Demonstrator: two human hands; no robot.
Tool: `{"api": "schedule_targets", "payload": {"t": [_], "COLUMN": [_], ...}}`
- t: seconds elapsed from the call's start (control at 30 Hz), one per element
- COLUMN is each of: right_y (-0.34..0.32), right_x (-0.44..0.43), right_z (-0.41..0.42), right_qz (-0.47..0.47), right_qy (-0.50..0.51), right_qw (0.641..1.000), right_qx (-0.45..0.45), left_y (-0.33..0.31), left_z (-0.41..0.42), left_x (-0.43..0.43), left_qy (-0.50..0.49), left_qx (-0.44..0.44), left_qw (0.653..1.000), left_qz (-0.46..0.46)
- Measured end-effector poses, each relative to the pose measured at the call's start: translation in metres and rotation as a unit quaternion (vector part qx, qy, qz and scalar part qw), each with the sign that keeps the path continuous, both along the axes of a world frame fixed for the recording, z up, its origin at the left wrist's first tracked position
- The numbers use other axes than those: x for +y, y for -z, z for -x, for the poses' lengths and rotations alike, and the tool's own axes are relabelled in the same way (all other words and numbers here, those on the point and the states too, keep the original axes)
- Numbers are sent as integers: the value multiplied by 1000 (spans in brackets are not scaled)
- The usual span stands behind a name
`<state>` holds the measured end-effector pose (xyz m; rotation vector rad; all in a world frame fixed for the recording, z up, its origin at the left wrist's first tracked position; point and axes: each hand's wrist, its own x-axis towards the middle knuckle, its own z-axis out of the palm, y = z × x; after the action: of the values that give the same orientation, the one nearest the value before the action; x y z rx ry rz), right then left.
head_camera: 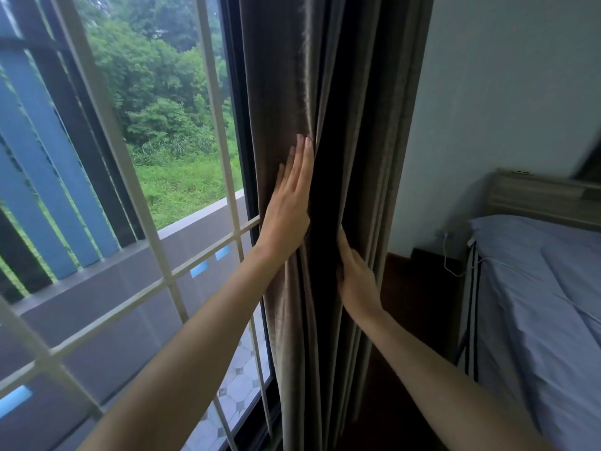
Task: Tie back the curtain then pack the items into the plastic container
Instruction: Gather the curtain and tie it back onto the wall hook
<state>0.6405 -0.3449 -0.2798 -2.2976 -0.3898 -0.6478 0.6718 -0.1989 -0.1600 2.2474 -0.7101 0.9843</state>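
Head view: the left hand (287, 203) lies flat on the brown curtain (364, 125), fingers straight and together, palm pressing the folds. Below it and to its right, the right hand (356, 281) reaches into a dark fold of the same curtain, one finger pointing up; whether its other fingers grip the cloth cannot be told. A barred window (208, 92) is left of the left hand, and a bed (536, 288) is right of the right hand.
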Motion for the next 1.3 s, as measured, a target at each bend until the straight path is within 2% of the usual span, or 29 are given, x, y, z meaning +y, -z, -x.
{"api": "schedule_targets", "payload": {"t": [0.17, 0.4, 0.73, 1.0, 1.17, 1.3], "right_y": [40, 56, 58, 58, 65, 63], "right_x": [1, 16, 34, 34, 34, 27], "right_z": [-1, 6, 13, 14, 11, 13], "right_qz": [68, 92, 91, 79, 85, 78], "right_qy": [32, 54, 71, 73, 77, 21], "right_qw": [997, 994, 993, 993, 992, 995], "right_qx": [-21, -21, -33, -44, -51, -60], "left_y": [3, 7, 5, 11, 21, 25], "left_z": [-6, -8, -11, -1, -9, -4], "left_x": [-2, -9, -14, -24, -31, -35], "left_qy": [-17, -26, -5, 54, -39, -100], "left_qx": [-19, -31, -15, -6, -39, -51], "left_qw": [999, 999, 1000, 995, 998, 993], "left_qz": [-20, -13, 23, 80, 38, 33]}}
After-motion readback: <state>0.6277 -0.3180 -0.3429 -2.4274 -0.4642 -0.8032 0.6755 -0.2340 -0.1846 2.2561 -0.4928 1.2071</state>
